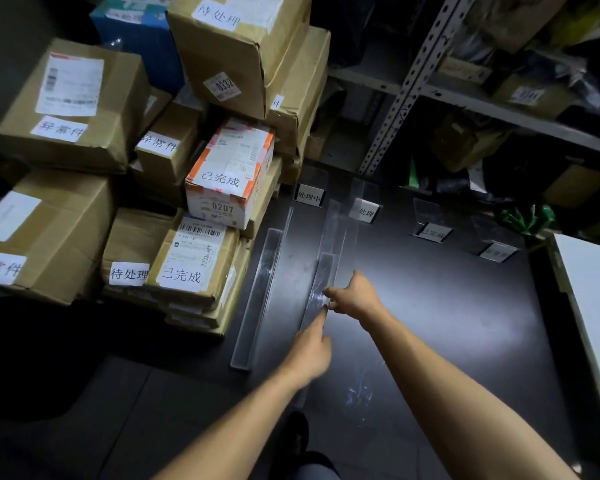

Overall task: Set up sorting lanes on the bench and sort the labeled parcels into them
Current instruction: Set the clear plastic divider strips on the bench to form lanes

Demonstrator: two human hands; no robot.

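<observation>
On the dark bench [447,323] lie clear acrylic divider strips. One strip [262,296] lies flat near the parcels. My left hand [310,351] and my right hand [352,296] both grip a second clear strip [321,282] to its right, and another clear strip [343,223] stands just behind it. Small clear sign stands with white labels [309,195] [366,212] [432,232] [497,252] stand in a row along the back of the bench. Labeled cardboard parcels [187,265] are stacked at the left.
The parcel pile [73,109] fills the left, topped by a large box [236,50]; a white and orange box [229,174] sits in its middle. A metal shelf rack [416,77] with goods rises behind. A white surface [593,289] borders the right edge.
</observation>
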